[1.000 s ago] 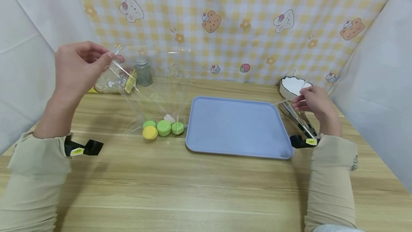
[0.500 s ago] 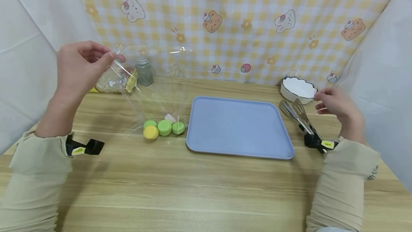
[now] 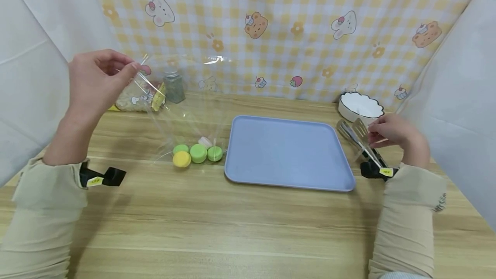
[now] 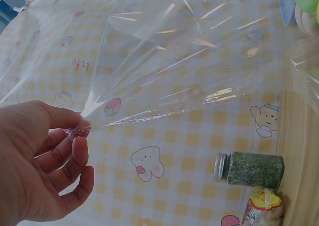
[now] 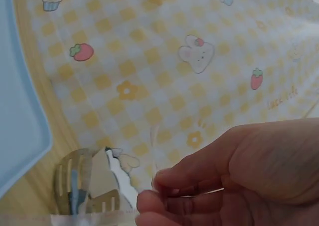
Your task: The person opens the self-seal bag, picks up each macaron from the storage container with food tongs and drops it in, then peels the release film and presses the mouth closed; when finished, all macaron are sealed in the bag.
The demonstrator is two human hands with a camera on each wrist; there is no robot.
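Observation:
My left hand (image 3: 98,74) pinches the upper corner of a clear plastic bag (image 4: 164,51) between thumb and fingers and holds it up. At the bag's bottom sit several macarons: green ones (image 3: 198,153), a yellow one (image 3: 181,159) and a pale one (image 3: 205,142). Over at the far right my right hand (image 3: 395,131) pinches a thin clear plastic strip (image 5: 94,220) between thumb and fingertips. Below that hand lie metal tongs (image 3: 358,139) with slotted ends, beside a white scalloped dish (image 3: 360,106).
A pale blue tray (image 3: 288,154) lies mid-table between the hands. At the back left stand a glass jar (image 4: 254,169) of green flakes and a yellow-labelled food packet (image 3: 131,98). A checked curtain (image 3: 271,38) hangs behind the wooden table (image 3: 217,227).
My right hand swung right with the strip, then came partway back left and lower, uncovering the white dish. The left hand and bag have hardly moved.

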